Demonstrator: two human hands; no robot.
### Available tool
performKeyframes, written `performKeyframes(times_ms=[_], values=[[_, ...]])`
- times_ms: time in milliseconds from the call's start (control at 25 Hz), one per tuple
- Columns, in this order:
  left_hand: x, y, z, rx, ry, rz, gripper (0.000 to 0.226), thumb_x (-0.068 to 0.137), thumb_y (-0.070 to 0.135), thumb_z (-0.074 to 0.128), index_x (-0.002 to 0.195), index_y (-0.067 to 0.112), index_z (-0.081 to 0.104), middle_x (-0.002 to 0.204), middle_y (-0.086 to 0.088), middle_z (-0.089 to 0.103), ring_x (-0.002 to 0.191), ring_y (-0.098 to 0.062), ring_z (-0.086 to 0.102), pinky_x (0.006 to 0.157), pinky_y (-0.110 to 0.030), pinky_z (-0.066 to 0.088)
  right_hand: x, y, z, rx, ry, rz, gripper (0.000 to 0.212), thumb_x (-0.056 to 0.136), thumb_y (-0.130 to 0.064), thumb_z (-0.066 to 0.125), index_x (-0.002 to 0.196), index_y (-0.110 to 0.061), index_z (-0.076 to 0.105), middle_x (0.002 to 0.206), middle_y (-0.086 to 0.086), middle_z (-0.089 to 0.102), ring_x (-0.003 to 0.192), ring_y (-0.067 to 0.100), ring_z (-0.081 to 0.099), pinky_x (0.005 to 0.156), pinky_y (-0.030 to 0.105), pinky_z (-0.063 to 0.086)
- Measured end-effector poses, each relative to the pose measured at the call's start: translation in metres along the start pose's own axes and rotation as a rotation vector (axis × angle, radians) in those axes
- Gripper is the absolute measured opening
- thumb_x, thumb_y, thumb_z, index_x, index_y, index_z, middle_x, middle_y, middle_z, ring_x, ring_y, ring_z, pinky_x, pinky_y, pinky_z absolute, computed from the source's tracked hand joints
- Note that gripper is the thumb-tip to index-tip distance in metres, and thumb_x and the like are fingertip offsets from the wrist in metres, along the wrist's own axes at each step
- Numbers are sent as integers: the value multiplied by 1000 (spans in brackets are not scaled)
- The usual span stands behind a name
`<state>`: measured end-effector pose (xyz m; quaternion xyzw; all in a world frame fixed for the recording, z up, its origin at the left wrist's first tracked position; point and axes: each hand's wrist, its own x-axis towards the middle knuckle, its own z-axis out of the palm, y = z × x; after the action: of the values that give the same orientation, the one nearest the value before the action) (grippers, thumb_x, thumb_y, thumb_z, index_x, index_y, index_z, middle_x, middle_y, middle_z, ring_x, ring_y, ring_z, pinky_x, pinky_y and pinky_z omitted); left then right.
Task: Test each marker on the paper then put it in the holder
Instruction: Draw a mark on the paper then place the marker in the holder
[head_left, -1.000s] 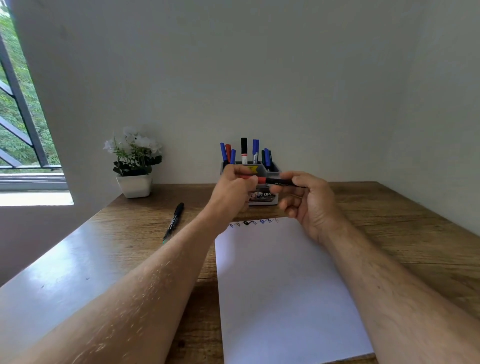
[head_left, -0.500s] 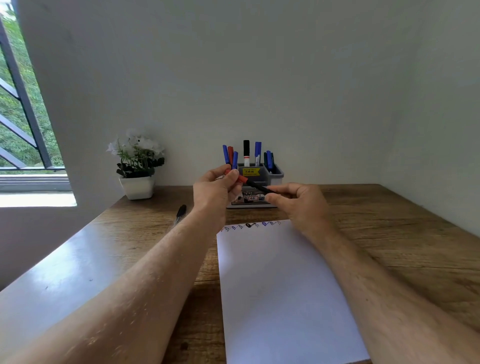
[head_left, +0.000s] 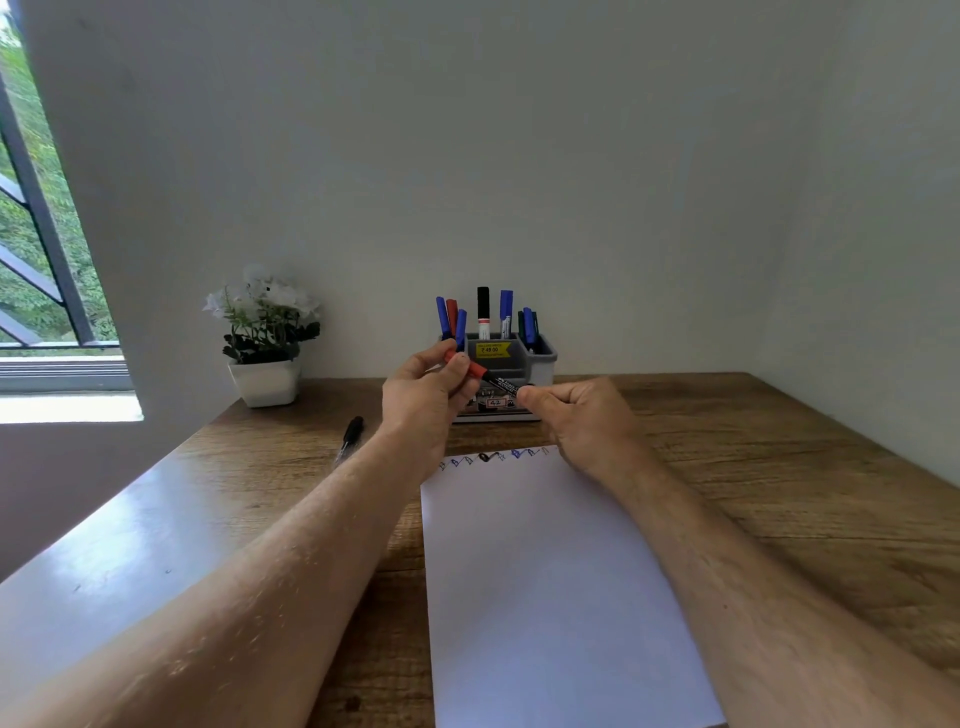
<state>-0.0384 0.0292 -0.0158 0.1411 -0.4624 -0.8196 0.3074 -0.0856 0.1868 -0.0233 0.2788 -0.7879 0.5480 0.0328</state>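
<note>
Head view, left hand (head_left: 426, 387) pinching red cap, right hand (head_left: 576, 421) gripping marker (head_left: 498, 383) barrel, before holder (head_left: 543, 358)

Under our fingers (head_left: 460, 366) we see a wood-grain surface (head_left: 779, 467), glossy where window light falls. The paper (head_left: 545, 571) looks smooth and matt. Beyond them the holder (head_left: 545, 358) looks like grey plastic; the plant pot (head_left: 265, 382) is smooth white.
</note>
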Motion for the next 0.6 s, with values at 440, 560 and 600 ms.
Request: performKeyframes(times_ms=[440, 560, 600], values=[[-9, 7, 11, 179, -133, 292, 55, 81, -10, 69, 124, 19, 51, 106, -19, 70, 91, -24, 73, 78, -37, 61, 4, 0, 10, -35, 22, -48, 27, 97, -38, 57, 82, -22, 72, 68, -6, 69, 58, -1, 59, 53, 9, 39], [-7, 22, 11, 275, -69, 604, 57, 82, -8, 70, 120, 29, 49, 99, -11, 72, 90, -18, 73, 78, -33, 60, 5, 4, 12, -143, 89, -101, 33, 96, -36, 60, 120, -15, 71, 98, 0, 75, 82, 4, 67, 73, 15, 51], [-5, 27, 11, 292, -16, 713, 58, 81, -7, 71, 118, 32, 48, 100, -9, 71, 88, -16, 73, 77, -30, 60, 6, 5, 12, -176, 103, -119, 35, 96, -34, 60, 125, -14, 68, 104, 2, 75, 87, 6, 67, 78, 18, 54]])
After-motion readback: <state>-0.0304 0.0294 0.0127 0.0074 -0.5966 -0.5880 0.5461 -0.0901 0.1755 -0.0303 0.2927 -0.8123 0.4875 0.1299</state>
